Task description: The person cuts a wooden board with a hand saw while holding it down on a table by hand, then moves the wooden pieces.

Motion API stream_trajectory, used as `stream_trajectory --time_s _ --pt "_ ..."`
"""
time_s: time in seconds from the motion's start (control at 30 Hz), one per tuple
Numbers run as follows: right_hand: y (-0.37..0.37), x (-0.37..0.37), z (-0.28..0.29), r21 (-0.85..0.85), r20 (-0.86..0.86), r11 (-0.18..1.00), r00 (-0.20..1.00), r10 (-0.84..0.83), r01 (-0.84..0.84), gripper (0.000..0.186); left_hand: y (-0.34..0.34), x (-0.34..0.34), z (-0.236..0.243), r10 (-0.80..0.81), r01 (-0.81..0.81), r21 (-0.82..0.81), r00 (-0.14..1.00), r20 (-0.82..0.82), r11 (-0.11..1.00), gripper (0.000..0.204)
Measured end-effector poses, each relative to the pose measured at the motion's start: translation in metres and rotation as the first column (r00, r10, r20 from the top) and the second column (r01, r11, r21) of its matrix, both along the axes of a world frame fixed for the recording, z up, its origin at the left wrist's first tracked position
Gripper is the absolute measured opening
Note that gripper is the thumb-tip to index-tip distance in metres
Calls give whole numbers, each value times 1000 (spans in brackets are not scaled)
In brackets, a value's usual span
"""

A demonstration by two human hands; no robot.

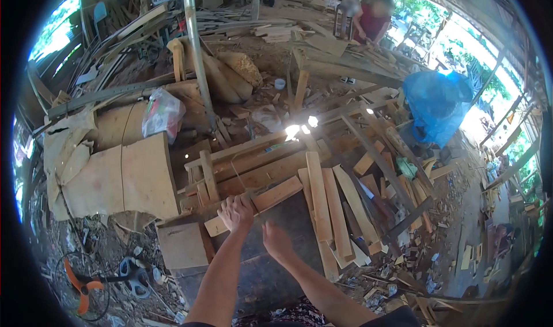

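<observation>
A short pale wooden board (pixel 278 194) lies slantwise across the dark workbench top (pixel 247 281). My left hand (pixel 236 213) presses down on its left part, fingers curled over the board. Beside those fingers is a small dark piece, and a thin straight strip rises beyond it; their kind is unclear. Just to the right, on the near side of the board, my right hand (pixel 277 240) is closed with the thumb side up. Whatever it holds, if anything, is too small to make out.
Several narrow planks (pixel 319 197) lie right of the board. A wooden frame (pixel 259 165) stands beyond. Large curved wood sheets (pixel 138 177) and a plastic bag (pixel 163 112) are at left. An orange-bladed fan (pixel 80 286) sits lower left. A person (pixel 373 21) works far right.
</observation>
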State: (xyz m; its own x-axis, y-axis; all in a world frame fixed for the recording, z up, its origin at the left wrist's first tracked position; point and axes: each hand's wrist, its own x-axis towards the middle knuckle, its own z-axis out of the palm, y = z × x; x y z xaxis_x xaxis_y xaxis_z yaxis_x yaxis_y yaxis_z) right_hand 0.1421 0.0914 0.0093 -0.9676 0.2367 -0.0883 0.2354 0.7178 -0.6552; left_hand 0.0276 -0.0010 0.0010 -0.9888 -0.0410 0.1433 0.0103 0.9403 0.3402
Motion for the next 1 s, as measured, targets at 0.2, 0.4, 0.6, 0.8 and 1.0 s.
stream_trajectory --time_s 0.2,0.4,0.6,0.8,1.0 --pt "3 -5 -15 90 -67 995 997 -46 52 19 9 2 -2 -19 21 40 998 -62 999 33" --pt "3 -4 -11 15 -16 1000 1000 -16 17 23 5 5 -9 15 -13 25 998 -63 1000 33" --pt "6 -4 -10 41 -31 998 999 -41 42 24 12 3 1 -7 9 43 999 -48 999 32" --pt "1 8 -11 48 -77 999 997 -7 11 24 1 6 -9 30 -29 19 998 -64 999 32" --pt "13 1 -21 6 -38 998 998 -58 59 20 17 4 -7 -40 40 -1 998 -57 999 32"
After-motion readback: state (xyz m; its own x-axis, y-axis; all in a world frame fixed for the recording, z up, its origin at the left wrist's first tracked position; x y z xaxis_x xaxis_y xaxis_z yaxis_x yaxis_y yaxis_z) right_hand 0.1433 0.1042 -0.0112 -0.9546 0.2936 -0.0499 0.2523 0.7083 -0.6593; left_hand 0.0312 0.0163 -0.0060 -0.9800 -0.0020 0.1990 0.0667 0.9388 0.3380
